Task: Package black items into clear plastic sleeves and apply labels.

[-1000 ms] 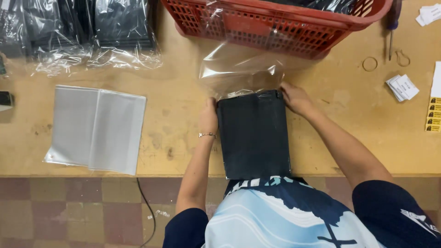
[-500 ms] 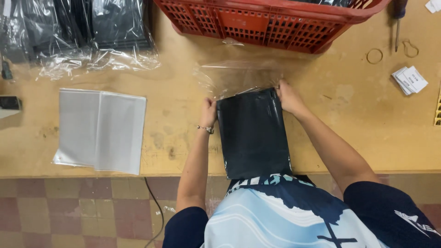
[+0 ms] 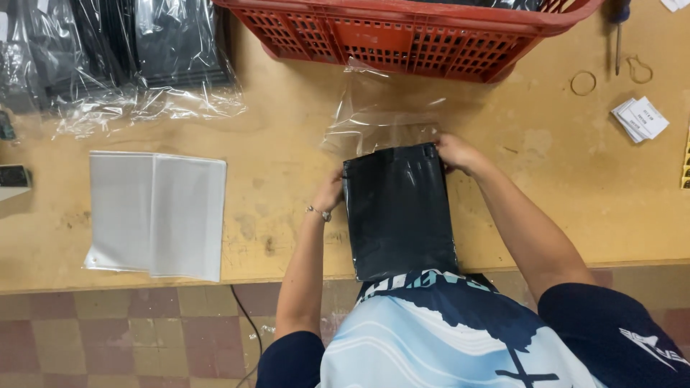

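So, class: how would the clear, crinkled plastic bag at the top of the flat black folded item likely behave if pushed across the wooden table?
The clear, crinkled plastic bag is probably floppy: it lies wrinkled and rumpled. It likely weighs little, being thin enough to show the wooden table through it. Pushed, it would probably bunch rather than slide whole; its glossy highlights suggest a slippery film.

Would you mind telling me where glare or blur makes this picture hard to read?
Head view: glare streaks the clear plastic bag beyond the folded black garment, hiding its edges; the bagged dark garments top left glint too; both hands, left hand and right hand, look sharp.
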